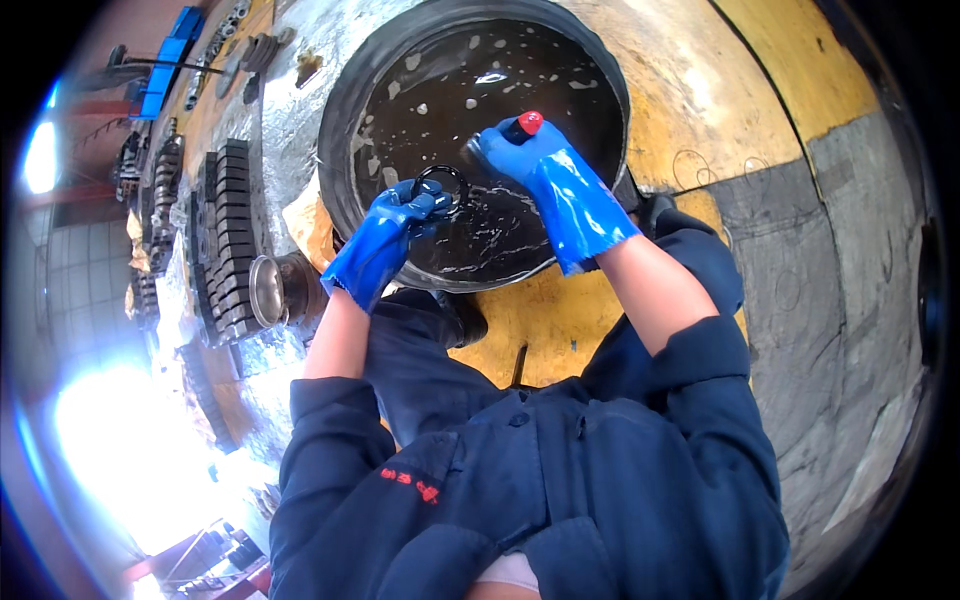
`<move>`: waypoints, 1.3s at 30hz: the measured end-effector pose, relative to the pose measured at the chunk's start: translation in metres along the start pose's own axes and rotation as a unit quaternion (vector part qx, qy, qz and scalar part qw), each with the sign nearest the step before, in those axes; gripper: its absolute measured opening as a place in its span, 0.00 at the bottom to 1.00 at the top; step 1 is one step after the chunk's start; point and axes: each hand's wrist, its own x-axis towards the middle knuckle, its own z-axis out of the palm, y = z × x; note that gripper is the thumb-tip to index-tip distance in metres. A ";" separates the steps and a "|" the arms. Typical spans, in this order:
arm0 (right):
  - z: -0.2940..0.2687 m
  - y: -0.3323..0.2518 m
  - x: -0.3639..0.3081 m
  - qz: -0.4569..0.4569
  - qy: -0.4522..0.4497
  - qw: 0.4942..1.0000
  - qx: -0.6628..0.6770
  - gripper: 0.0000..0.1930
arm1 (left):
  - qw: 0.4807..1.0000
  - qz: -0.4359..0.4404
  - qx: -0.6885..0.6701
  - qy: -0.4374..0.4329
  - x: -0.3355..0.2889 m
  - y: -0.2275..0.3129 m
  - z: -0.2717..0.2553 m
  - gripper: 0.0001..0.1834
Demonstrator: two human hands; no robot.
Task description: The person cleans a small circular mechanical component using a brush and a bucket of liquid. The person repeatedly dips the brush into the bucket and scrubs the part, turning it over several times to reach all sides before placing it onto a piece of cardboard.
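A round black tub (337,150) holds dark liquid with patches of foam on it. Over its near left part, my left hand (390,222), in a blue rubber glove, is closed on a shiny black ring (463,190). To the right, my blue-gloved right hand (540,160) grips a tool with a black, red-ended handle (530,122). The red end sticks up out of the fist. A greyish part shows at the fist's left side, but the tool's working end is mostly hidden. Tool and ring are apart. Ripples run across the liquid below both hands.
Left of the tub stand a short metal cylinder (268,290) and a stack of dark ribbed blocks (235,230). More metal parts (165,195) and a blue frame (172,62) lie farther left. Grey mats (800,270) cover yellow flooring at right. My knees flank the tub's near side.
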 end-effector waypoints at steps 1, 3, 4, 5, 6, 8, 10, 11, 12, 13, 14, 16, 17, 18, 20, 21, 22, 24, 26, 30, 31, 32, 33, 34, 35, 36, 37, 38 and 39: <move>0.004 -0.004 0.000 -0.035 -0.022 0.998 0.047 0.18 | 1.000 0.007 -0.005 -0.004 -0.003 0.003 0.001 0.22; 0.019 -0.023 -0.006 -0.088 -0.088 0.987 0.101 0.14 | 0.999 0.034 -0.027 -0.015 -0.006 -0.003 -0.003 0.24; 0.023 -0.032 -0.017 -0.129 -0.110 0.981 0.099 0.15 | 0.997 0.054 -0.044 -0.025 -0.005 -0.009 -0.004 0.25; 0.033 -0.025 -0.017 -0.141 -0.136 0.976 0.095 0.14 | 0.995 0.074 -0.061 -0.036 -0.004 -0.015 -0.005 0.26; 0.043 -0.020 -0.023 -0.172 -0.090 0.980 0.035 0.14 | 0.996 0.064 -0.060 -0.028 -0.002 -0.015 -0.001 0.26; 0.044 -0.015 -0.018 -0.203 -0.026 0.953 -0.222 0.17 | 0.997 0.044 -0.055 -0.013 0.002 -0.012 0.009 0.24; 0.048 -0.008 -0.013 -0.096 -0.001 0.986 -0.135 0.19 | 0.996 0.065 -0.056 0.004 0.011 -0.026 0.009 0.23; 0.046 -0.006 -0.004 -0.026 0.009 0.984 -0.178 0.20 | 0.998 0.056 -0.019 0.025 0.017 -0.030 0.007 0.22; 0.042 -0.006 -0.001 0.006 0.032 0.977 -0.212 0.20 | 0.998 0.048 0.024 0.045 0.018 -0.026 0.008 0.22; 0.038 -0.005 -0.001 0.029 0.041 0.975 -0.217 0.19 | 0.997 0.047 0.000 0.067 0.016 -0.024 0.011 0.19; 0.036 -0.004 0.000 0.052 0.050 0.972 -0.223 0.19 | 0.997 0.033 0.004 0.062 0.014 -0.020 0.010 0.20; 0.041 -0.007 -0.006 -0.068 0.027 0.987 -0.145 0.17 | 0.998 0.010 0.016 0.056 0.009 -0.010 0.006 0.23; 0.044 -0.008 -0.010 -0.127 0.014 0.986 -0.104 0.16 | 0.998 0.039 -0.001 0.044 0.016 -0.022 -0.002 0.21; 0.043 -0.008 -0.012 -0.220 -0.014 0.967 -0.129 0.14 | 0.998 0.050 -0.015 0.031 0.017 -0.022 -0.002 0.19; 0.057 0.005 -0.010 -0.350 0.022 0.918 -0.187 0.14 | 0.996 0.073 -0.044 0.005 0.021 -0.022 0.000 0.16; 0.061 -0.009 -0.010 -0.297 -0.024 0.899 -0.321 0.15 | 0.996 0.086 -0.024 0.018 0.021 -0.029 -0.007 0.16; 0.062 -0.007 -0.009 -0.256 -0.007 0.910 -0.326 0.16 | 0.995 0.100 -0.002 0.023 0.029 -0.035 -0.011 0.16; 0.058 0.005 -0.004 -0.168 0.032 0.927 -0.335 0.17 | 0.995 0.090 0.032 0.042 0.031 -0.036 -0.007 0.17; 0.050 0.001 -0.005 -0.074 0.006 0.952 -0.296 0.17 | 0.995 0.041 0.054 0.076 0.016 -0.018 0.006 0.19; 0.054 -0.003 -0.007 -0.177 0.016 0.951 -0.252 0.17 | 0.997 0.037 -0.001 0.069 0.013 -0.023 -0.001 0.19; 0.057 -0.004 -0.009 -0.242 0.017 0.943 -0.227 0.16 | 0.997 0.052 0.008 0.053 0.017 -0.027 -0.006 0.19; 0.059 -0.006 -0.010 -0.306 0.019 0.930 -0.201 0.16 | 0.997 0.067 0.017 0.037 0.020 -0.030 -0.010 0.19; 0.060 -0.005 -0.008 -0.346 0.003 0.920 -0.184 0.15 | 0.995 0.079 0.047 0.046 0.024 -0.032 -0.011 0.19; 0.062 -0.001 -0.006 -0.312 0.018 0.922 -0.229 0.15 | 0.991 0.092 0.078 0.054 0.028 -0.034 -0.013 0.18; 0.065 0.005 -0.003 -0.277 0.034 0.921 -0.273 0.15 | 0.987 0.105 0.109 0.063 0.031 -0.036 -0.013 0.18; 0.067 0.007 -0.002 -0.240 0.048 0.917 -0.316 0.15 | 0.989 0.104 0.079 0.068 0.029 -0.034 -0.009 0.18; 0.064 0.009 -0.003 -0.185 0.054 0.946 -0.261 0.17 | 0.991 0.103 0.049 0.072 0.027 -0.031 -0.002 0.18; 0.062 0.011 -0.001 -0.110 0.043 0.967 -0.225 0.18 | 0.992 0.101 0.020 0.077 0.025 -0.029 0.002 0.18; 0.060 0.009 0.001 -0.037 0.032 0.981 -0.188 0.20 | 0.990 0.110 0.037 0.086 0.026 -0.030 0.001 0.18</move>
